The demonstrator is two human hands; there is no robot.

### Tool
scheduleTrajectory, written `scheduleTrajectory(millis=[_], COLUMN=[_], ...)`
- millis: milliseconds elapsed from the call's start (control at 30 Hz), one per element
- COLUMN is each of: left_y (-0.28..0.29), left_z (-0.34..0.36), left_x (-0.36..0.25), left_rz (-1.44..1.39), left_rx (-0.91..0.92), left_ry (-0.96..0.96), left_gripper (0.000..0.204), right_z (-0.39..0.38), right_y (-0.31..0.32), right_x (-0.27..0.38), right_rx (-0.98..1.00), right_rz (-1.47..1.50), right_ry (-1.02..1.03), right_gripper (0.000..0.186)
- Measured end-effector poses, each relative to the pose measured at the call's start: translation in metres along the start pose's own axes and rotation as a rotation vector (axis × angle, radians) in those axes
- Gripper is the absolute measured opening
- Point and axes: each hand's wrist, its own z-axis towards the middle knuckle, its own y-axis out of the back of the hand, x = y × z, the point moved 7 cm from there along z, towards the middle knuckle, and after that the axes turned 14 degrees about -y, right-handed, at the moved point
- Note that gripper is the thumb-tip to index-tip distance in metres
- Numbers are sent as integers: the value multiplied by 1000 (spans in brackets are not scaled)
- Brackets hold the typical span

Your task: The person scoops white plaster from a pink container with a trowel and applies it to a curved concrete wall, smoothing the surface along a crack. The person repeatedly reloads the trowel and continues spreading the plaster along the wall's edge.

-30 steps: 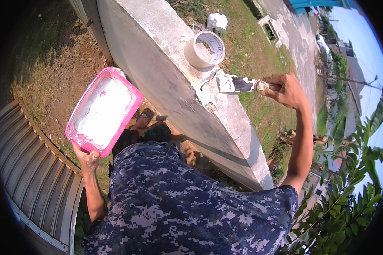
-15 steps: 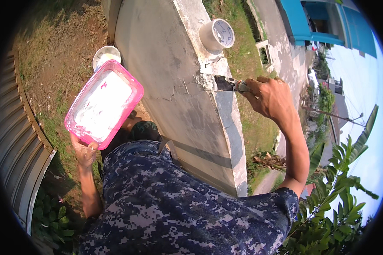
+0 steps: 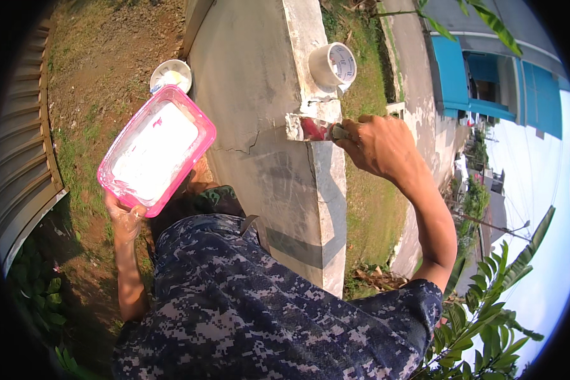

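Note:
My left hand is closed on the near corner of a pink plastic tray, which holds a layer of white paste. My right hand grips the handle of a putty knife. Its flat blade, with white paste along the far left edge, lies across the top of a grey plastered wall. Beside the blade, the wall's corner is chipped and patched, and a crack runs down the side face. A roll of tape stands on the wall top just beyond the knife.
On the ground by the wall's foot is a white bowl. A corrugated metal sheet borders the left side. Past the wall are a grass strip, a paved road and a blue building. Leafy plants rise at the lower right.
The putty knife has shifted left over the wall's edge and its blade has turned, now showing a reddish face and white paste. The view has swung slightly. The tray stays held.

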Motion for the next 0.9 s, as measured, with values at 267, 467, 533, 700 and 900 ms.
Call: scheduleTrajectory(millis=[267,467,533,700,900], left_y=[7,9,7,5,4], left_z=[-36,-63,-68,-77,-79], left_x=[-9,-2,-1,-4,1], left_rz=[25,34,32,34,-4], left_rx=[-152,-217,-229,-230,-200], left_ry=[-72,-97,-107,-136,-122], left_gripper=[114,116,118,118,115], right_z=[-6,-12,-7,8,16], right_y=[14,23,20,3,-11], right_x=[-7,4,27,95,127], right_rx=[94,1,-89,-250,-209], right_rz=[141,96,95,-59,-182], right_ry=[14,-2,102,288,349], right_gripper=[27,26,27,28,32])
